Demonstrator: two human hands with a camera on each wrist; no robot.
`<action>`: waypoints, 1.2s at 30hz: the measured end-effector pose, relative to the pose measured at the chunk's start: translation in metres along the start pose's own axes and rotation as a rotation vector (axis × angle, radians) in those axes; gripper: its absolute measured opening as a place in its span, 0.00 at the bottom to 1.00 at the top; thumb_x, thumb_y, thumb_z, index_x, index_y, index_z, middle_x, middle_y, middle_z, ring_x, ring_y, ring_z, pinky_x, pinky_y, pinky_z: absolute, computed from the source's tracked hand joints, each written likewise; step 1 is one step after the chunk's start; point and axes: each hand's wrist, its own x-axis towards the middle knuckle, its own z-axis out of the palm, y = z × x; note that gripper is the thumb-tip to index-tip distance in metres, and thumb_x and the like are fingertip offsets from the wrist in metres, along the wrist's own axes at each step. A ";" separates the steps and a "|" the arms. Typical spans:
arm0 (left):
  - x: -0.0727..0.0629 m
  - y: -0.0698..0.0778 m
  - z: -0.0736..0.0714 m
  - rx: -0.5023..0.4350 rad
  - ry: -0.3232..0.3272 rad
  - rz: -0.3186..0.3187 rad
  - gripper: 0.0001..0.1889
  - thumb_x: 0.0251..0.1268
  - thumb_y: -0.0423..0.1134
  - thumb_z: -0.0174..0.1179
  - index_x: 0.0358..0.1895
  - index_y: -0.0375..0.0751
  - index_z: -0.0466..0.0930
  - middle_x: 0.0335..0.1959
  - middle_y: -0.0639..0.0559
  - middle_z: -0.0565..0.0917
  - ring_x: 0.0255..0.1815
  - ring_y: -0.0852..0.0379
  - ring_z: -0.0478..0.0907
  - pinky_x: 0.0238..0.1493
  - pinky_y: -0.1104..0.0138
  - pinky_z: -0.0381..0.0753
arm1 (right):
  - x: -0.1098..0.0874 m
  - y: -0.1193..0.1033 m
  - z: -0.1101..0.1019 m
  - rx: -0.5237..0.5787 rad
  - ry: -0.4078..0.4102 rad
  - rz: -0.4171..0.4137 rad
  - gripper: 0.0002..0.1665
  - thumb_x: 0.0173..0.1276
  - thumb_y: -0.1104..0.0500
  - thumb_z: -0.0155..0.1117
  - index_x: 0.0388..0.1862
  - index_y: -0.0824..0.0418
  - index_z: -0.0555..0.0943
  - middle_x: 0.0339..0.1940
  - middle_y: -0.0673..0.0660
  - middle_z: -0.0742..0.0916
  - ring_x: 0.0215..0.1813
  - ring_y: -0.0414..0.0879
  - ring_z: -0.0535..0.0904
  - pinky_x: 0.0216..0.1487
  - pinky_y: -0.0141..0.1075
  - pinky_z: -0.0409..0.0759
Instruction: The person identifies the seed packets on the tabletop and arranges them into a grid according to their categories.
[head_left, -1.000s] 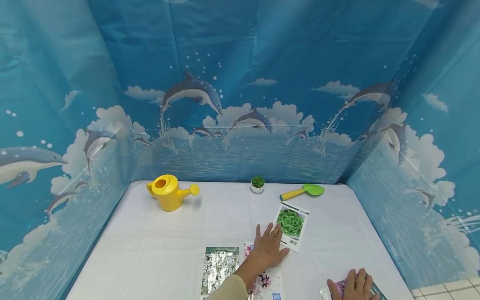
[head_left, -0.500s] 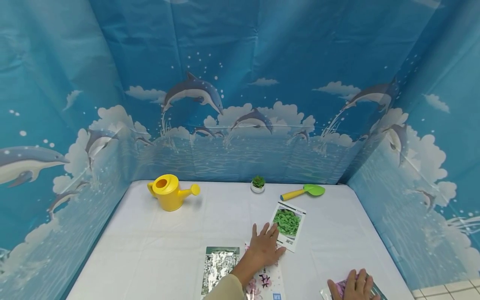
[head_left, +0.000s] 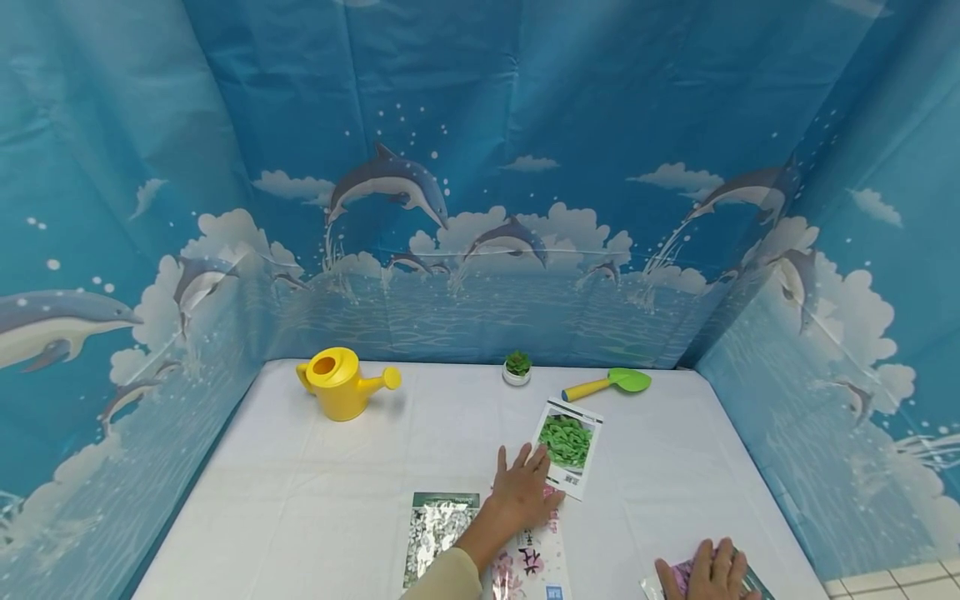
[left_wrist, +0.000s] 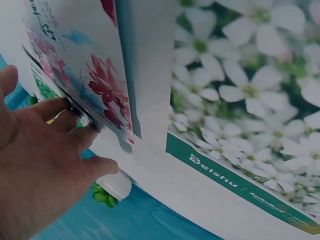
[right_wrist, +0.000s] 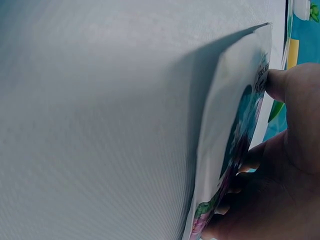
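My left hand (head_left: 520,493) lies spread, its fingertips on the lower left edge of a seed packet with green leaves (head_left: 566,440). Its palm is above the top of a seed packet with pink blossoms (head_left: 528,562), partly hiding it. To the left lies a seed packet with white flowers (head_left: 438,533), seen large with its green band (left_wrist: 240,187) in the left wrist view. At the lower right, my right hand (head_left: 711,575) rests with extended fingers on a seed packet with purple flowers (head_left: 681,575), most of which it covers. The packet's pale edge (right_wrist: 212,130) shows in the right wrist view.
At the back of the white table (head_left: 315,500) stand a yellow watering can (head_left: 341,392) and a small potted succulent (head_left: 517,368). A green trowel with a yellow handle (head_left: 607,384) lies right of the pot. Dolphin-print curtains (head_left: 480,292) enclose the table.
My left hand has slid slightly left, and the green-leaf packet has shifted left along with it. The right hand and the packet under it have stayed in place.
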 end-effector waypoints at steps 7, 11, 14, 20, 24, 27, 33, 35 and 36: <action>-0.004 -0.006 -0.002 0.008 0.013 -0.021 0.37 0.85 0.63 0.49 0.84 0.44 0.66 0.87 0.52 0.62 0.89 0.49 0.55 0.86 0.42 0.55 | 0.000 -0.001 -0.001 -0.010 -0.015 0.003 0.99 0.44 0.00 0.22 0.76 0.90 0.52 0.80 0.90 0.47 0.83 0.85 0.36 0.75 0.83 0.34; -0.005 -0.008 -0.002 0.003 0.034 -0.035 0.37 0.84 0.63 0.50 0.84 0.43 0.66 0.87 0.51 0.63 0.88 0.48 0.56 0.85 0.42 0.55 | 0.000 -0.001 -0.002 -0.018 -0.020 0.003 0.97 0.47 0.01 0.24 0.76 0.90 0.52 0.80 0.90 0.48 0.83 0.86 0.37 0.75 0.84 0.34; -0.005 -0.010 -0.001 -0.008 0.047 -0.037 0.37 0.84 0.62 0.50 0.84 0.42 0.66 0.87 0.50 0.64 0.88 0.47 0.56 0.85 0.41 0.56 | 0.000 -0.001 -0.002 -0.023 -0.021 0.000 0.90 0.58 0.04 0.31 0.76 0.90 0.52 0.80 0.90 0.48 0.82 0.86 0.37 0.75 0.84 0.35; -0.007 -0.013 0.002 -0.044 0.060 -0.046 0.37 0.84 0.62 0.52 0.83 0.40 0.67 0.86 0.48 0.64 0.88 0.46 0.57 0.85 0.39 0.55 | 0.000 0.000 -0.001 -0.040 -0.002 -0.019 0.79 0.71 0.13 0.43 0.76 0.90 0.53 0.79 0.91 0.50 0.82 0.87 0.40 0.74 0.85 0.38; -0.008 -0.016 0.004 -0.033 0.063 -0.052 0.39 0.83 0.64 0.51 0.83 0.40 0.67 0.86 0.49 0.64 0.88 0.46 0.57 0.85 0.39 0.54 | -0.001 0.000 -0.001 -0.037 -0.003 -0.017 0.78 0.72 0.14 0.44 0.76 0.90 0.53 0.79 0.91 0.50 0.82 0.87 0.39 0.74 0.85 0.37; -0.009 -0.018 0.005 -0.037 0.067 -0.054 0.39 0.83 0.64 0.50 0.83 0.40 0.67 0.87 0.48 0.63 0.88 0.46 0.57 0.85 0.38 0.53 | -0.002 -0.002 -0.002 -0.032 -0.010 -0.010 0.77 0.73 0.16 0.45 0.76 0.90 0.53 0.79 0.91 0.49 0.82 0.86 0.38 0.74 0.84 0.36; -0.011 -0.022 0.005 -0.080 0.069 -0.058 0.38 0.85 0.63 0.49 0.83 0.38 0.66 0.87 0.48 0.63 0.88 0.45 0.56 0.85 0.37 0.51 | -0.003 -0.004 -0.004 -0.029 -0.010 0.006 0.87 0.62 0.07 0.33 0.76 0.90 0.52 0.80 0.90 0.48 0.83 0.85 0.37 0.76 0.82 0.35; -0.012 -0.023 0.005 -0.080 0.063 -0.062 0.38 0.86 0.62 0.48 0.84 0.38 0.66 0.87 0.48 0.62 0.89 0.46 0.55 0.85 0.37 0.50 | -0.003 -0.004 -0.004 -0.024 -0.015 0.011 0.84 0.66 0.09 0.37 0.76 0.90 0.52 0.80 0.89 0.47 0.83 0.85 0.36 0.77 0.82 0.34; -0.014 -0.023 0.002 -0.078 0.061 -0.064 0.38 0.85 0.62 0.49 0.83 0.38 0.66 0.87 0.47 0.62 0.88 0.45 0.55 0.84 0.36 0.52 | -0.003 -0.005 -0.004 -0.020 -0.021 0.014 0.81 0.69 0.12 0.41 0.77 0.90 0.52 0.81 0.89 0.46 0.83 0.84 0.35 0.77 0.81 0.33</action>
